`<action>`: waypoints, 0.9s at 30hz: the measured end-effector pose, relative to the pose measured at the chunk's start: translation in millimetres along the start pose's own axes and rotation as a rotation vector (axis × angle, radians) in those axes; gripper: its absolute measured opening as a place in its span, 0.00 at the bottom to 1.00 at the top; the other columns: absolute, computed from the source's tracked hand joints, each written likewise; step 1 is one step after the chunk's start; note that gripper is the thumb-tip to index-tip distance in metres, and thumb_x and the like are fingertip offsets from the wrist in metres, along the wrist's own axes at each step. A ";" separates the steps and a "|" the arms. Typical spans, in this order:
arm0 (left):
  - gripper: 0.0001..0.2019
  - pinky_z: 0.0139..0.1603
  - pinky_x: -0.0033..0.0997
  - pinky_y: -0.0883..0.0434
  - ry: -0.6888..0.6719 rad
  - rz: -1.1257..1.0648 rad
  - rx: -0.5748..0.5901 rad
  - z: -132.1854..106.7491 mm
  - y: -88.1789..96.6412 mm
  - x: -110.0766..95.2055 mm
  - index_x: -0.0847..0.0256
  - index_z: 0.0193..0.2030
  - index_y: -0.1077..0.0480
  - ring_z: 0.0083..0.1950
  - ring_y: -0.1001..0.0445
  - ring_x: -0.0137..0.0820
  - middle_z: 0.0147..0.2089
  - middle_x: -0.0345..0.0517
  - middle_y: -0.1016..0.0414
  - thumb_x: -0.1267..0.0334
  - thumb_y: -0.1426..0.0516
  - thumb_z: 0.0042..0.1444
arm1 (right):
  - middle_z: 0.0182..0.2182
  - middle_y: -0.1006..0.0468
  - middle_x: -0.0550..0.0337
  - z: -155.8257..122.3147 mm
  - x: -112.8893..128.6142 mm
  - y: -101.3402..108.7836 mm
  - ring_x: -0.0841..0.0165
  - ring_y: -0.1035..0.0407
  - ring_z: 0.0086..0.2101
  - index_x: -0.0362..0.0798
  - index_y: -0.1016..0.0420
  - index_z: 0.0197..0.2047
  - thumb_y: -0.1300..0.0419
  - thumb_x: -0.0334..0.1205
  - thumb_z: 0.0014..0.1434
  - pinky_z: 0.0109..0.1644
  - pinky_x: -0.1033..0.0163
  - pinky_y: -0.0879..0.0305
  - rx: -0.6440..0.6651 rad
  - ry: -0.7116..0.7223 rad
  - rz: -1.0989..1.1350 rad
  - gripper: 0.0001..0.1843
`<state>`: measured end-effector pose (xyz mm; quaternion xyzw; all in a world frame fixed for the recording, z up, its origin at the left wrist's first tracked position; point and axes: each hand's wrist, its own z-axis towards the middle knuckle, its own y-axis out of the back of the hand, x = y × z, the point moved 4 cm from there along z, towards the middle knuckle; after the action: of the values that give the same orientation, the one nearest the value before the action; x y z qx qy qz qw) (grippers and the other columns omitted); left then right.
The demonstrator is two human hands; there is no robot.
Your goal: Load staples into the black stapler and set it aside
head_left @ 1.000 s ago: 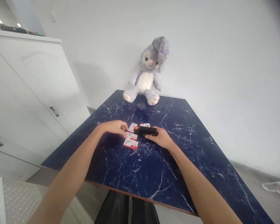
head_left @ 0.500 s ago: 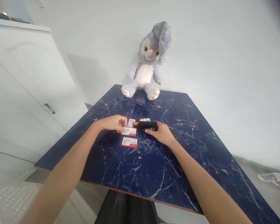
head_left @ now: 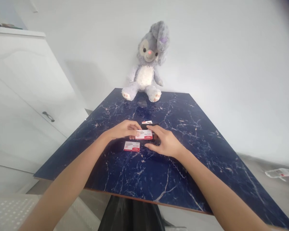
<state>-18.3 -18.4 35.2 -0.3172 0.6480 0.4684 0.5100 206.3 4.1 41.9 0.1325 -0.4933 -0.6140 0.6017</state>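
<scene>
My left hand (head_left: 128, 129) pinches a small red-and-white staple box (head_left: 144, 135) by its left end. Just right of that box, my right hand (head_left: 165, 140) has its thumb and fingers apart, with the fingertips close to the box's upper right corner; I cannot tell if they touch it. Behind the held box lies a black stapler (head_left: 155, 126), mostly covered by the box and my hands. A second staple box (head_left: 132, 146) lies flat nearer to me. Beyond the stapler, part of another red-and-white box (head_left: 147, 122) shows.
The blue marbled table (head_left: 125, 176) bears all of this. At its far edge a grey plush rabbit (head_left: 145, 75) sits against the wall. White cabinets (head_left: 24, 96) stand to the left. Clear plastic packaging (head_left: 280, 173) lies to the right, beyond the table.
My right hand has let go of the stapler and spread its fingers. My left hand has moved right with the staple box, which now lies in front of the stapler.
</scene>
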 end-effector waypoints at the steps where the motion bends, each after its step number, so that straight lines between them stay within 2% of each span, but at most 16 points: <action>1: 0.15 0.33 0.28 0.25 -0.008 -0.019 0.004 0.6 -1.7 1.1 0.62 0.46 0.23 0.33 0.23 0.30 0.37 0.48 0.21 0.56 0.35 0.56 | 0.49 0.23 0.52 1.1 1.9 -4.7 0.63 0.26 0.39 0.51 0.33 0.62 0.39 0.53 0.63 0.45 0.59 0.29 0.021 -0.004 0.006 0.28; 3: 0.17 0.34 0.30 0.24 -0.003 -0.126 0.033 1.0 -4.1 4.0 0.62 0.50 0.23 0.38 0.21 0.35 0.42 0.53 0.20 0.55 0.36 0.58 | 0.45 0.21 0.53 3.1 1.8 -10.7 0.64 0.26 0.39 0.51 0.29 0.59 0.40 0.51 0.65 0.46 0.59 0.29 0.013 -0.039 0.011 0.23; 5: 0.21 0.35 0.31 0.23 0.023 -0.250 0.080 0.8 -5.9 7.6 0.62 0.56 0.25 0.41 0.19 0.38 0.45 0.56 0.20 0.57 0.36 0.57 | 0.45 0.20 0.54 4.0 -0.8 -13.1 0.63 0.25 0.40 0.51 0.28 0.58 0.39 0.49 0.64 0.47 0.59 0.29 -0.025 -0.073 0.013 0.21; 7: 0.23 0.33 0.29 0.24 0.046 -0.280 0.089 1.2 -6.9 10.9 0.63 0.58 0.26 0.38 0.19 0.36 0.43 0.56 0.19 0.59 0.36 0.57 | 0.47 0.20 0.55 3.6 -2.4 -14.1 0.63 0.25 0.42 0.52 0.27 0.58 0.37 0.48 0.63 0.49 0.58 0.29 -0.059 -0.076 0.021 0.21; 10: 0.17 0.28 0.25 0.26 0.056 -0.191 0.017 3.2 -7.5 13.5 0.64 0.51 0.23 0.29 0.22 0.29 0.33 0.50 0.19 0.59 0.36 0.57 | 0.48 0.20 0.56 2.4 -1.4 -15.4 0.63 0.24 0.44 0.52 0.26 0.57 0.35 0.47 0.62 0.51 0.59 0.29 -0.076 -0.048 0.054 0.22; 12: 0.14 0.27 0.25 0.27 0.048 -0.169 -0.033 4.6 -7.7 13.3 0.65 0.46 0.22 0.27 0.23 0.29 0.30 0.48 0.20 0.59 0.35 0.57 | 0.49 0.20 0.56 2.2 -1.1 -13.5 0.63 0.24 0.45 0.52 0.27 0.58 0.34 0.49 0.61 0.52 0.60 0.29 -0.085 -0.037 0.070 0.24; 15: 0.13 0.26 0.24 0.28 0.029 -0.208 -0.124 5.8 -2.4 13.6 0.64 0.43 0.22 0.28 0.23 0.29 0.30 0.47 0.20 0.59 0.33 0.54 | 0.49 0.19 0.56 3.0 -5.2 -4.8 0.65 0.24 0.41 0.51 0.27 0.59 0.34 0.50 0.61 0.48 0.61 0.28 -0.107 -0.069 0.061 0.26; 20: 0.13 0.25 0.24 0.30 -0.011 -0.374 -0.279 6.6 13.5 21.6 0.62 0.41 0.22 0.28 0.24 0.28 0.32 0.47 0.20 0.58 0.32 0.53 | 0.48 0.19 0.57 3.1 -12.6 9.7 0.67 0.25 0.34 0.53 0.27 0.59 0.35 0.48 0.62 0.42 0.61 0.26 -0.160 -0.112 0.011 0.24; 23: 0.12 0.27 0.25 0.28 -0.061 -0.430 -0.323 6.9 17.3 23.6 0.62 0.40 0.22 0.30 0.23 0.29 0.35 0.47 0.19 0.58 0.32 0.53 | 0.52 0.22 0.55 1.8 -8.5 12.1 0.65 0.25 0.39 0.53 0.28 0.59 0.38 0.46 0.64 0.46 0.58 0.25 -0.209 -0.071 -0.024 0.21; 27: 0.13 0.30 0.26 0.25 -0.074 -0.478 -0.335 7.3 16.6 24.2 0.62 0.40 0.21 0.34 0.22 0.30 0.38 0.47 0.19 0.58 0.31 0.51 | 0.55 0.24 0.53 1.4 -0.1 13.2 0.60 0.28 0.52 0.51 0.21 0.49 0.42 0.42 0.67 0.55 0.54 0.28 -0.273 -0.043 -0.162 0.12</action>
<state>-37.2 -4.0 16.5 -0.5233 0.4497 0.4466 0.5697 213.3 7.6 52.6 0.0757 -0.4055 -0.7247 0.5519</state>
